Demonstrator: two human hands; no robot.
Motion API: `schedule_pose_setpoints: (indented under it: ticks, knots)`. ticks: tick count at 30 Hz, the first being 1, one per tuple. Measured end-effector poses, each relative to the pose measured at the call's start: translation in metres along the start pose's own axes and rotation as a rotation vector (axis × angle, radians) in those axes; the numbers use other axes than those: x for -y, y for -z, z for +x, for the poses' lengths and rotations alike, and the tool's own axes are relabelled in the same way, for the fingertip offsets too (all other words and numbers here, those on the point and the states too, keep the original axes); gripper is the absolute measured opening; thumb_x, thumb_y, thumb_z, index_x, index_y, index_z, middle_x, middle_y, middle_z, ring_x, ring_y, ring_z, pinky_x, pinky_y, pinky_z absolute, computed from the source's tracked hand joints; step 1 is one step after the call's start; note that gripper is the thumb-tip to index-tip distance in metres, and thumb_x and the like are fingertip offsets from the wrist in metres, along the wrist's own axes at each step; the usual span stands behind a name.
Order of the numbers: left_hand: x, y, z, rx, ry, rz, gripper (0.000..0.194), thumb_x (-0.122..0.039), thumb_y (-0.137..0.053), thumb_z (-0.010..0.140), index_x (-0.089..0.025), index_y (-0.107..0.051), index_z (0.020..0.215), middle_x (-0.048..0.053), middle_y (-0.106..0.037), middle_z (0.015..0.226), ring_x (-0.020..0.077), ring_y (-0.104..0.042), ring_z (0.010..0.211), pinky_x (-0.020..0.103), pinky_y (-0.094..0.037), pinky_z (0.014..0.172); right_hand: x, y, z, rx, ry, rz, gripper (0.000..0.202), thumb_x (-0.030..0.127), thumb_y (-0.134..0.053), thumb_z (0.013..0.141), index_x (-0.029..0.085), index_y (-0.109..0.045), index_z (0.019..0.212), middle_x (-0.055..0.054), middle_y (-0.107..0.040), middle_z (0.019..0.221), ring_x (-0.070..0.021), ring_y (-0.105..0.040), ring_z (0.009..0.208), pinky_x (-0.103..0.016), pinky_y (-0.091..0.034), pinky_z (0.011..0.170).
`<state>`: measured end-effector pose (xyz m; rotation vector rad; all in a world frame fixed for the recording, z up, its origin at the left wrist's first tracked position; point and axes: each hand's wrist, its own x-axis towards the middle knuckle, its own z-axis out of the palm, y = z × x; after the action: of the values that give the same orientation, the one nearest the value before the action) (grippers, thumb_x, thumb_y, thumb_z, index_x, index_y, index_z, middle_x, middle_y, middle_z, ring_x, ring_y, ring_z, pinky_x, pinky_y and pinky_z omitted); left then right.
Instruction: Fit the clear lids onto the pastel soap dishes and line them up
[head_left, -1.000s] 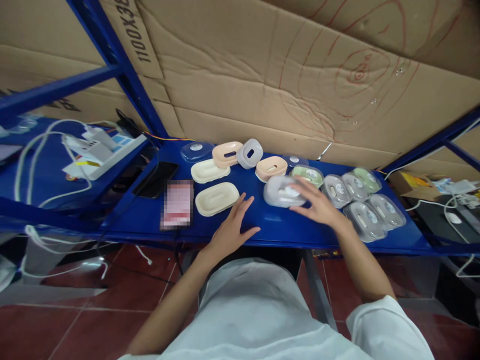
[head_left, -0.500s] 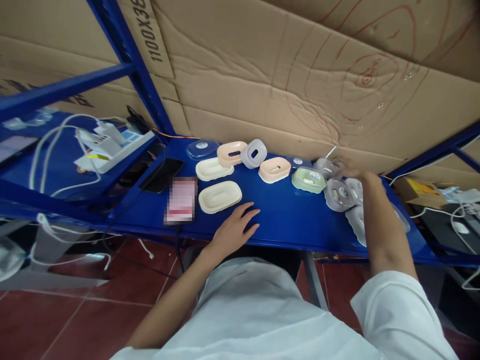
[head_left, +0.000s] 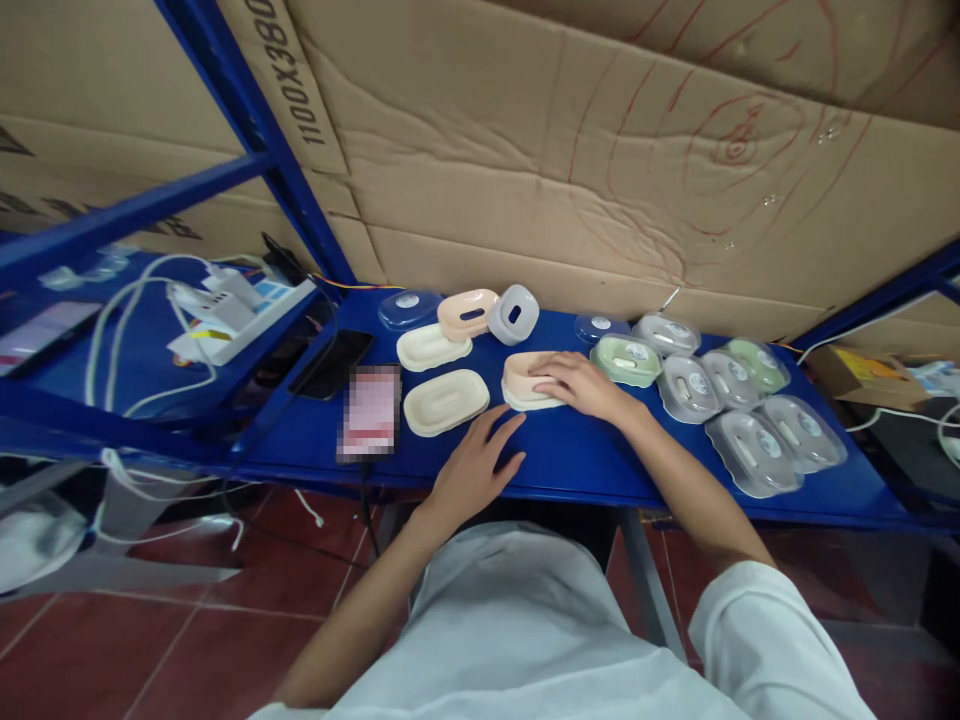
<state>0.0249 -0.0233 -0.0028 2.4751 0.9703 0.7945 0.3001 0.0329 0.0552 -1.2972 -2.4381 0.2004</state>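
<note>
My right hand (head_left: 583,384) grips the right side of a peach soap dish (head_left: 519,372), which sits on a cream base on the blue table. My left hand (head_left: 474,462) rests at the front edge, fingers apart and holding nothing. Just beyond its fingertips lies a cream oval tray (head_left: 445,402). Behind that are a second cream tray (head_left: 427,350), another peach soap dish (head_left: 459,322) leaning on it, and a tilted grey soap dish (head_left: 514,313). A clear lid (head_left: 407,309) with a round label lies at the back left.
On the right stand several grey soap dishes (head_left: 750,450) under clear lids, with a green one (head_left: 626,360) and a loose clear lid (head_left: 600,327). At left are a blurred-screen phone (head_left: 369,412), a black phone (head_left: 331,362) and a power strip (head_left: 251,320). Cardboard (head_left: 480,150) walls the back.
My right hand has come from the back right to the peach soap dish and taken hold of it. That dish has shifted toward me. My left hand has stayed nearly still.
</note>
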Motion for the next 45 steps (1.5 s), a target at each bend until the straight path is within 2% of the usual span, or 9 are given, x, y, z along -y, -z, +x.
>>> schedule_pose_setpoints:
  ticks: [5, 10, 14, 20, 24, 31, 37, 40, 45]
  knots:
    - [-0.001, 0.001, 0.002, 0.058, -0.091, 0.061, 0.045, -0.037, -0.059, 0.106, -0.026, -0.057, 0.149, 0.011, -0.055, 0.156, 0.0334, -0.047, 0.151, 0.054, -0.044, 0.125, 0.011, 0.000, -0.018, -0.157, -0.093, -0.009, 0.044, 0.052, -0.045, 0.111, 0.022, -0.075, 0.124, -0.011, -0.078, 0.120, -0.0277, -0.070, 0.109, -0.044, -0.052, 0.099]
    - [0.000, 0.003, 0.000, 0.019, -0.144, 0.033, 0.021, -0.029, -0.058, 0.106, -0.024, -0.071, 0.121, 0.007, -0.073, 0.121, 0.0273, -0.060, 0.126, 0.047, -0.051, 0.114, -0.003, -0.004, -0.022, -0.095, -0.215, -0.138, 0.038, 0.044, -0.052, 0.109, 0.022, -0.073, 0.132, -0.012, -0.074, 0.134, -0.0349, -0.064, 0.130, -0.055, -0.047, 0.110]
    - [-0.003, 0.005, -0.003, -0.021, -0.145, 0.049, 0.019, -0.029, -0.057, 0.106, -0.025, -0.072, 0.118, 0.009, -0.070, 0.122, 0.0277, -0.062, 0.122, 0.048, -0.052, 0.108, 0.014, -0.001, -0.020, -0.143, -0.149, -0.112, 0.043, 0.041, -0.044, 0.111, 0.024, -0.066, 0.144, -0.010, -0.067, 0.148, -0.0310, -0.059, 0.139, -0.053, -0.044, 0.117]
    - [0.010, 0.022, -0.006, -0.284, 0.111, 0.168, 0.038, -0.019, -0.050, 0.104, -0.025, -0.063, 0.139, 0.015, -0.057, 0.151, 0.0350, -0.053, 0.141, 0.059, -0.042, 0.118, 0.052, -0.014, -0.051, -0.039, -0.037, 0.023, 0.041, 0.044, -0.044, 0.112, 0.025, -0.072, 0.136, -0.008, -0.077, 0.129, -0.0277, -0.069, 0.123, -0.048, -0.049, 0.109]
    - [0.022, 0.024, -0.003, -0.299, 0.236, 0.230, 0.041, -0.021, -0.051, 0.103, -0.023, -0.062, 0.143, 0.018, -0.058, 0.152, 0.0399, -0.051, 0.145, 0.067, -0.036, 0.122, 0.054, -0.017, -0.066, -0.098, -0.066, 0.028, 0.039, 0.042, -0.044, 0.112, 0.027, -0.069, 0.138, -0.008, -0.074, 0.134, -0.0264, -0.066, 0.128, -0.046, -0.048, 0.111]
    - [0.002, 0.007, 0.000, -0.057, -0.151, 0.082, 0.024, -0.033, -0.064, 0.103, -0.029, -0.074, 0.124, 0.008, -0.066, 0.145, 0.0301, -0.056, 0.143, 0.060, -0.030, 0.131, 0.025, -0.015, 0.054, -0.205, -0.282, -0.288, 0.060, 0.060, -0.045, 0.108, 0.015, -0.063, 0.143, -0.020, -0.066, 0.144, -0.0408, -0.055, 0.136, -0.060, -0.038, 0.115]
    - [0.005, 0.002, 0.000, -0.046, -0.144, -0.039, 0.012, -0.033, -0.071, 0.099, -0.024, -0.075, 0.106, 0.011, -0.070, 0.132, 0.0291, -0.061, 0.135, 0.054, -0.050, 0.119, 0.017, -0.030, 0.131, -0.149, -0.492, -0.336, 0.056, 0.056, -0.052, 0.107, 0.006, -0.068, 0.127, -0.029, -0.071, 0.126, -0.0406, -0.064, 0.119, -0.056, -0.044, 0.105]
    - [0.009, 0.003, -0.003, -0.063, -0.118, -0.097, 0.019, -0.028, -0.066, 0.102, -0.024, -0.072, 0.120, 0.013, -0.063, 0.143, 0.0289, -0.058, 0.141, 0.051, -0.052, 0.119, 0.023, -0.017, 0.104, -0.183, -0.451, -0.305, 0.044, 0.044, -0.048, 0.110, 0.012, -0.067, 0.134, -0.022, -0.073, 0.130, -0.0359, -0.067, 0.121, -0.052, -0.046, 0.108]
    - [0.010, 0.002, -0.007, -0.162, -0.045, -0.074, 0.064, -0.030, -0.068, 0.101, -0.030, -0.042, 0.160, 0.016, -0.028, 0.174, 0.0350, -0.036, 0.161, 0.055, -0.043, 0.127, 0.042, 0.011, -0.009, -0.236, -0.123, -0.069, 0.043, 0.039, -0.054, 0.108, 0.030, -0.060, 0.150, -0.007, -0.066, 0.150, -0.0313, -0.055, 0.146, -0.056, -0.040, 0.123]
